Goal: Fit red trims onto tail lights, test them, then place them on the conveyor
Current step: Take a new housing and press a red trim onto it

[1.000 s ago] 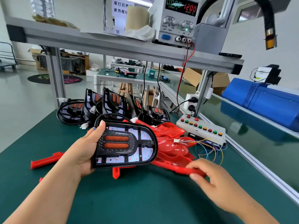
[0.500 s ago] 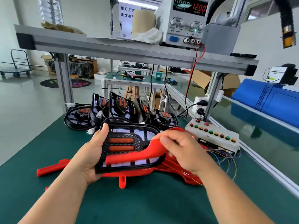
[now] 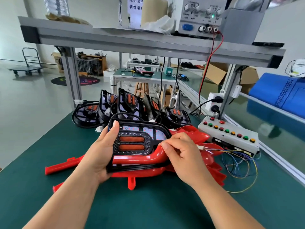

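Observation:
My left hand (image 3: pixel 100 152) grips a black tail light (image 3: pixel 132 141) by its left end, thumb on the rim, holding it face up above the green bench. Two orange lenses show in its middle. My right hand (image 3: pixel 179 154) pinches a curved red trim (image 3: pixel 140 159) and holds it against the lower part of the light's face. Under both hands lies a pile of loose red trims (image 3: pixel 198 138). Behind it stand several more black tail lights (image 3: pixel 128 103) on edge.
A white test box (image 3: pixel 231 138) with coloured buttons sits at the right, with loose coloured wires (image 3: pixel 239 166) and a white connector beside it. An aluminium shelf (image 3: pixel 132 42) carries a power supply (image 3: pixel 198 19). The green conveyor (image 3: pixel 272 129) runs along the right side.
My right hand picked a red trim off the pile, brought it left and laid it across the tail light's face. The left hand kept holding the light; the view moved closer.

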Motion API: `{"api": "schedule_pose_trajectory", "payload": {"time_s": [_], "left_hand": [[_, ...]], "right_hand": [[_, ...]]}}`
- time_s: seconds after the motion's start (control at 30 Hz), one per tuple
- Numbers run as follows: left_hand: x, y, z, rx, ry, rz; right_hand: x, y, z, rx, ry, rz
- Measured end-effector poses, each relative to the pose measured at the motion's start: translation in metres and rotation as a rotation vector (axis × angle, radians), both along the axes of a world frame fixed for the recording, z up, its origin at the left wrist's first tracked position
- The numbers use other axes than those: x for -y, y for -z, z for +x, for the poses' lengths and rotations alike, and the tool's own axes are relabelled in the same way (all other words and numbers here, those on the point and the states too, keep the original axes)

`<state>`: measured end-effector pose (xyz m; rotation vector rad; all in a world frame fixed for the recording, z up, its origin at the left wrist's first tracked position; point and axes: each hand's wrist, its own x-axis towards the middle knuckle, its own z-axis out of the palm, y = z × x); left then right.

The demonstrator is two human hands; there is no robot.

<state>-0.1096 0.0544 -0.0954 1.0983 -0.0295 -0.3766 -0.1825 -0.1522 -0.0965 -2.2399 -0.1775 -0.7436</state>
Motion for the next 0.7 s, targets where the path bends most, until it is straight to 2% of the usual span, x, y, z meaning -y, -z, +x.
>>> {"api": "schedule_pose_trajectory", "payload": {"time_s": [0.1,0.2,0.37,0.5,0.57,0.63,0.7], "left_hand": [[0.002,0.000,-0.002,0.026,-0.018,0.000],[0.004,0.000,-0.002,0.038,-0.029,-0.014],[0.006,-0.003,-0.007,-0.014,-0.060,-0.021],[0.005,-0.009,-0.010,-0.127,0.005,-0.104],[0.006,-0.012,-0.012,-0.114,0.038,-0.124],[0.007,-0.015,-0.013,-0.077,0.062,-0.126],[0.008,-0.020,-0.014,-0.038,0.070,-0.121]], "right_hand": [[-0.002,0.003,0.002,0.047,0.075,0.069],[-0.005,0.009,0.007,0.062,0.143,0.039],[-0.004,0.014,0.008,-0.051,0.243,0.103],[-0.006,0.013,-0.001,-0.195,0.166,0.279],[-0.011,0.009,-0.003,-0.283,0.015,0.488],[-0.015,0.005,-0.002,-0.370,-0.260,0.870],[-0.017,0.001,0.000,-0.455,-0.435,1.201]]}}
